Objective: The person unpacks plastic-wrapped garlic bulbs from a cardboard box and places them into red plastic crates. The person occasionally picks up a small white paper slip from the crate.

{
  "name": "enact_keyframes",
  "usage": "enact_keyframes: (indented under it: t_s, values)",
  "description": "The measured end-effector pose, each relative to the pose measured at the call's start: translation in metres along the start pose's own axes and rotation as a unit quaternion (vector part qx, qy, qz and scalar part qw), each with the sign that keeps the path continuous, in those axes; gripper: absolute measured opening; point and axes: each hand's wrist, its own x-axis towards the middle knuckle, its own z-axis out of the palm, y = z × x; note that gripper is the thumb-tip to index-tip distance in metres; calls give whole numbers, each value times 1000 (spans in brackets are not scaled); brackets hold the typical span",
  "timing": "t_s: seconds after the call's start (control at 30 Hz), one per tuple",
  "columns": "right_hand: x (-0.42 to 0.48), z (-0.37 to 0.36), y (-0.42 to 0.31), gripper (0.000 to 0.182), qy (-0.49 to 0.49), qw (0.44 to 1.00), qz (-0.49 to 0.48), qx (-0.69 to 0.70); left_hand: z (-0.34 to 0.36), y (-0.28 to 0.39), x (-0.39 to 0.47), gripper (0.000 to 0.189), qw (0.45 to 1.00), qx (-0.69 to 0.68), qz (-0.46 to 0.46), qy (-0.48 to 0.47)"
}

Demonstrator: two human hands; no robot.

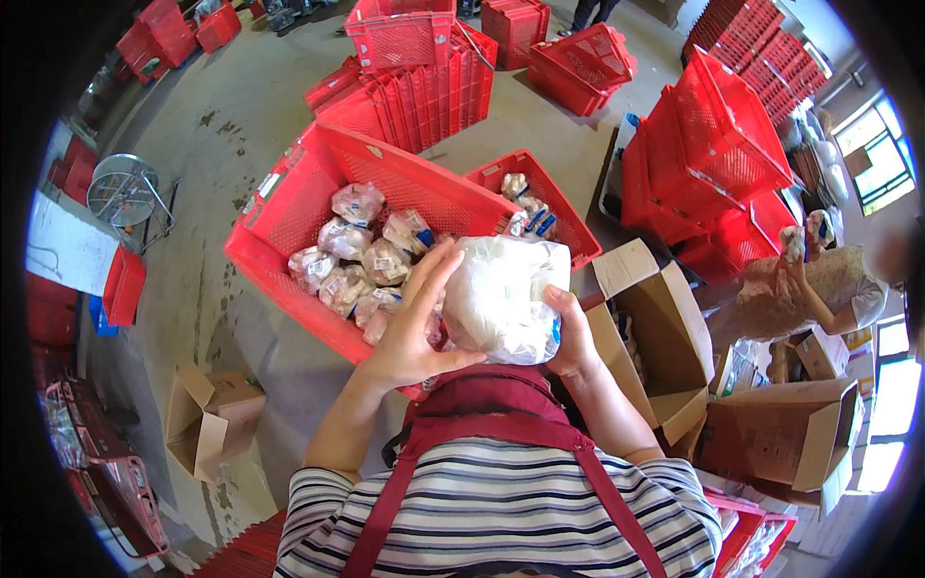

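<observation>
Between my left hand [413, 325] and my right hand [574, 329] is a clear plastic bag with whitish contents [502, 300], held up in front of my chest. My left fingers lie along its left side, and my right thumb and fingers grip its right side. Beyond and below it stands a large red plastic crate [289, 209], tilted in view, with several plastic-wrapped bundles [386, 261] bearing labels. A smaller red crate [578, 224] behind it holds similar bundles [538, 217], some with blue parts. What exactly the bags contain cannot be told.
An open cardboard box [676, 332] stands close on the right, another [217, 423] on the floor at left. Stacked red crates [433, 94] rise ahead, more [701, 144] at right. A co-worker [816, 289] at far right holds wrapped items. A round metal stand [123, 189] is at left.
</observation>
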Motion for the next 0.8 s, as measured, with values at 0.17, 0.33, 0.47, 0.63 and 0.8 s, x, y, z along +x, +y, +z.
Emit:
enact_keyframes:
  t_s: [0.17,0.33,0.47,0.63,0.8]
  values:
    - [-4,-2,-3,66,11,992,76,97,-2,-3,0,107,998,-59,-17,-12]
    - [1,-17,12,58,-100,946,139,275,4,-5,3,112,971,-232,-64,7]
    - [0,-13,14,54,-117,926,154,325,4,-5,5,114,972,-228,-54,-9]
    - [-1,-15,27,61,-167,982,90,2,0,-3,11,114,986,-154,-33,-48]
    - [7,-30,32,67,-334,804,333,363,7,-3,24,107,956,-275,-83,-54]
